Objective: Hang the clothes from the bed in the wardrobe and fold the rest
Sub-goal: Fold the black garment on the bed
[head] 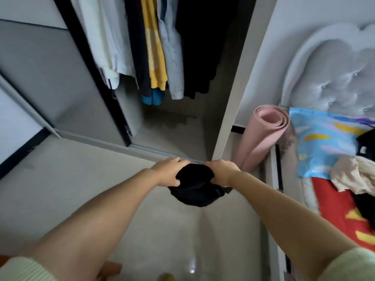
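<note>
Before the open wardrobe (182,118), above the pale floor (81,179), your 2 hands grip a bunched black garment (194,187). Your left hand (169,171) and right hand (222,172) curl fingers round its top edge; its dark, crumpled bulk sags between them.

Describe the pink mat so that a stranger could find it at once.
Start at the open wardrobe and go right, past its side panel, toward the bed. The mat leans in the gap between them, against the wall. It is the only rolled thing, plain pink.
</note>
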`<move>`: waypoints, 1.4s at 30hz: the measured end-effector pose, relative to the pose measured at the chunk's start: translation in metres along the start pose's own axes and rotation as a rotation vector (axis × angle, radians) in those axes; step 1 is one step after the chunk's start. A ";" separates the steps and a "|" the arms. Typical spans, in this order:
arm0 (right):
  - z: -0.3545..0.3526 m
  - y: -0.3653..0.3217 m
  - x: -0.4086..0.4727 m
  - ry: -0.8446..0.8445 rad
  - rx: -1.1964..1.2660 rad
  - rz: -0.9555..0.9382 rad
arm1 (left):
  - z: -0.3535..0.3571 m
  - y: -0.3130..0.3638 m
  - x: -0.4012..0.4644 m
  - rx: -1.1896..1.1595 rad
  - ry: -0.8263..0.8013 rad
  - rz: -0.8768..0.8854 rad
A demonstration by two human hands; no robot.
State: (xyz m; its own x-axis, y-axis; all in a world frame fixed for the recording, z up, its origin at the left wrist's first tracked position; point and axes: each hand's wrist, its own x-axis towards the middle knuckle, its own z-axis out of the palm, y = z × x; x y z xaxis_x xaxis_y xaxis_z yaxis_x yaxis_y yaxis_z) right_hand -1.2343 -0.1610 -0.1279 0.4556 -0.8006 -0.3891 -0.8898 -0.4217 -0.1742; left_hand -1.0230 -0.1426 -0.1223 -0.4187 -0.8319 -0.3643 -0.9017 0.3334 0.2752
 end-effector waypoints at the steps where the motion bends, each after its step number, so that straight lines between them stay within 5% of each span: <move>1: -0.005 -0.006 0.011 -0.007 0.002 -0.005 | -0.004 -0.012 0.002 -0.010 0.001 -0.003; 24: -0.087 0.058 0.279 -0.197 -0.005 0.035 | -0.072 -0.177 0.235 -0.083 -0.124 -0.044; 36: -0.009 0.164 0.451 -0.198 0.401 0.405 | -0.038 -0.246 0.455 -0.055 -0.279 0.089; 42: 0.039 0.242 0.548 -0.140 0.246 0.398 | 0.025 -0.283 0.588 -0.024 -0.168 0.135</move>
State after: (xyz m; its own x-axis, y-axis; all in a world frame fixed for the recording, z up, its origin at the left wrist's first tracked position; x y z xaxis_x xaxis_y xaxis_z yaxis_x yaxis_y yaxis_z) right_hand -1.2009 -0.6849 -0.4182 0.0858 -0.8073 -0.5839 -0.9814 0.0324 -0.1890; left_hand -1.0167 -0.7153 -0.4364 -0.5491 -0.6942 -0.4654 -0.8345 0.4241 0.3519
